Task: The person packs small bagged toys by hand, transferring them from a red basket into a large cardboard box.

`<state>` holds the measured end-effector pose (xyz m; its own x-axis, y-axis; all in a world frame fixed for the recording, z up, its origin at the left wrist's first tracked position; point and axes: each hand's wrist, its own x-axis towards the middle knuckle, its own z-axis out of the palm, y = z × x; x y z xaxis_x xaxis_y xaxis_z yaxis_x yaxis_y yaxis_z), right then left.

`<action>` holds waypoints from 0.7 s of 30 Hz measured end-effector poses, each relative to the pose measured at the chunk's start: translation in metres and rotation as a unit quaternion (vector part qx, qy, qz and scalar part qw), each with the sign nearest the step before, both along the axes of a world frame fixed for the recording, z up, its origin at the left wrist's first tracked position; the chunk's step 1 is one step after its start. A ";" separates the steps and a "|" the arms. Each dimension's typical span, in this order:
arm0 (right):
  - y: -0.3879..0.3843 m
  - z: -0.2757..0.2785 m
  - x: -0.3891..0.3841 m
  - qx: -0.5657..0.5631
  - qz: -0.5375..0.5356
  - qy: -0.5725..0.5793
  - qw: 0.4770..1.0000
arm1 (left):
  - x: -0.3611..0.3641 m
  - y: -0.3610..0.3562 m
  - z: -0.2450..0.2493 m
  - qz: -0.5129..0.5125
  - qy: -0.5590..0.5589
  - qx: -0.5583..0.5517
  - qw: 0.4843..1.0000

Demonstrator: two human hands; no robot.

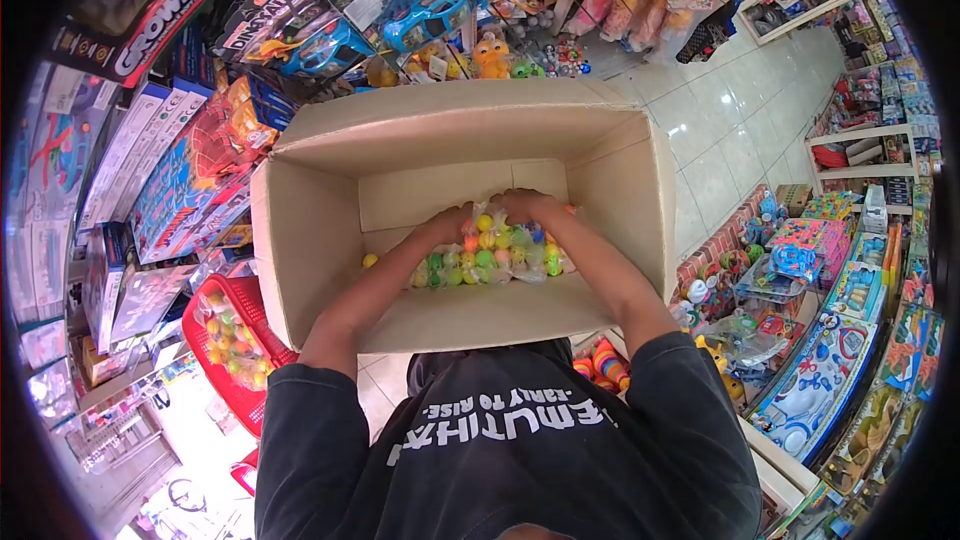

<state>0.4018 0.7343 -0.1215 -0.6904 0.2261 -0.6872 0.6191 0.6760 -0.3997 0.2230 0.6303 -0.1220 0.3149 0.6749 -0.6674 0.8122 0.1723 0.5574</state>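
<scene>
A large open cardboard box (310, 240) stands in front of me, with both my arms reaching into it. Clear plastic bags of small colourful balls (485, 258) lie along its bottom, mostly yellow, green and orange. My left hand (452, 224) is closed on the left side of a bag of balls (485, 223) near the box's far wall. Curled at the top right of the same bag is my right hand (527, 206). The fingertips of both hands are partly hidden. One loose yellow ball (370, 260) sits at the left inside the box.
A red plastic basket (225, 360) with bagged balls stands at the left. Boxed toys (190, 160) are stacked beyond it. Packaged toy vehicles (435, 10) hang behind the box. Tiled floor (740, 105) and toy-filled shelves (820, 370) lie to the right.
</scene>
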 end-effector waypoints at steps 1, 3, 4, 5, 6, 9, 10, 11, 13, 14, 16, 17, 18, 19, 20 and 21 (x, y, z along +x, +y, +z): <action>0.004 0.011 -0.003 -0.019 0.010 -0.026 0.999 | -0.002 0.002 0.007 0.008 -0.001 0.003 1.000; 0.010 0.030 -0.002 -0.009 0.009 -0.022 1.000 | -0.015 0.005 0.016 0.002 0.013 0.036 0.999; 0.011 0.043 -0.002 -0.003 0.008 -0.019 1.000 | -0.022 0.007 0.022 -0.003 0.027 0.064 0.998; 0.014 0.056 -0.002 0.000 0.008 -0.019 1.000 | -0.029 0.009 0.028 -0.004 0.028 0.067 0.997; 0.016 0.077 -0.003 0.007 0.003 -0.017 1.000 | -0.035 0.012 0.041 -0.026 0.051 0.060 0.997; 0.013 0.130 0.007 0.027 -0.016 0.035 0.999 | -0.046 0.009 0.095 -0.056 0.081 0.055 0.994; 0.009 0.146 0.013 0.035 -0.032 0.083 0.995 | -0.048 0.003 0.115 -0.065 0.085 0.055 0.993; 0.004 0.162 0.019 0.036 -0.029 0.089 0.995 | -0.051 -0.005 0.135 -0.062 0.091 0.055 0.992; -0.010 0.193 0.032 0.045 -0.078 0.124 0.988 | -0.053 -0.022 0.173 -0.006 -0.009 0.074 0.997; -0.021 0.206 0.038 0.049 -0.074 0.127 0.988 | -0.056 -0.031 0.190 -0.003 -0.006 0.079 0.997; -0.048 0.231 0.052 -0.026 -0.167 0.300 0.939 | -0.066 -0.052 0.222 0.065 -0.156 0.143 0.975; -0.067 0.248 0.057 -0.086 -0.225 0.346 0.907 | -0.067 -0.067 0.238 0.118 -0.184 0.176 0.960; -0.087 0.261 0.060 -0.146 -0.280 0.389 0.866 | -0.067 -0.085 0.255 0.170 -0.210 0.208 0.940; -0.107 0.267 0.065 -0.207 -0.319 0.439 0.814 | -0.063 -0.105 0.274 0.245 -0.246 0.219 0.912; -0.125 0.269 0.072 -0.269 -0.355 0.484 0.753 | -0.056 -0.127 0.288 0.318 -0.281 0.228 0.876; -0.136 0.269 0.085 -0.334 -0.343 0.485 0.732 | -0.048 -0.151 0.295 0.379 -0.337 0.232 0.830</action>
